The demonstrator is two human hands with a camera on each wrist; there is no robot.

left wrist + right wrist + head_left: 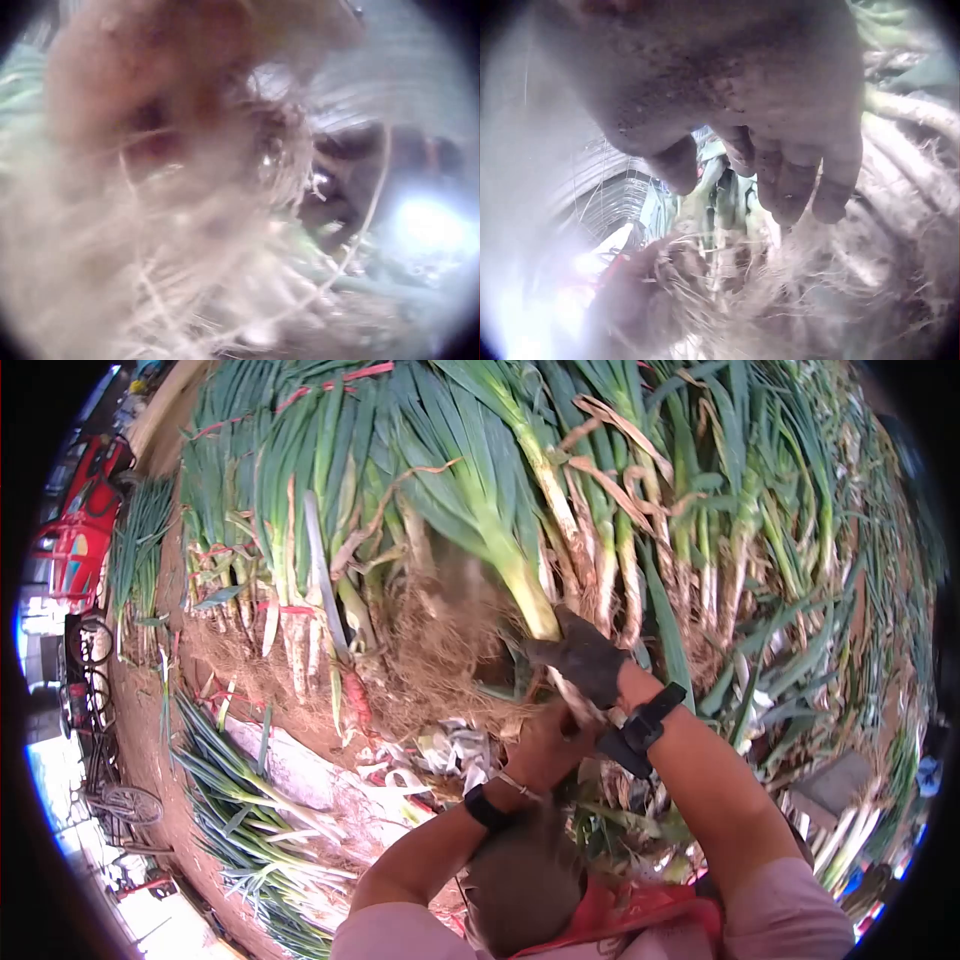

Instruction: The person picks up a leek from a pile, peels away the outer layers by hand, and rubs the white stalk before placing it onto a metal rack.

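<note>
A thick leek [518, 575] slants down toward the person, green leaves away, pale root end near. The right hand [588, 665], dark over the fingers, grips its lower stem. Just below, the left hand [548, 748] curls round the root end, the two hands close together. In the right wrist view the right hand [735, 97] has its fingers bent downward over pale roots [727, 277]. Blurred in the left wrist view, the left hand [150, 75] is among fine roots [289, 161]; its fingertips are hidden there.
Upright leeks [300, 480] crowd the far side, with tangled roots [430, 650] before them. More leeks [250, 820] lie at lower left near crumpled plastic [455, 750]. Loose leaves [790, 660] cover the right. A red vehicle [80, 530] and a bicycle [130, 805] stand at far left.
</note>
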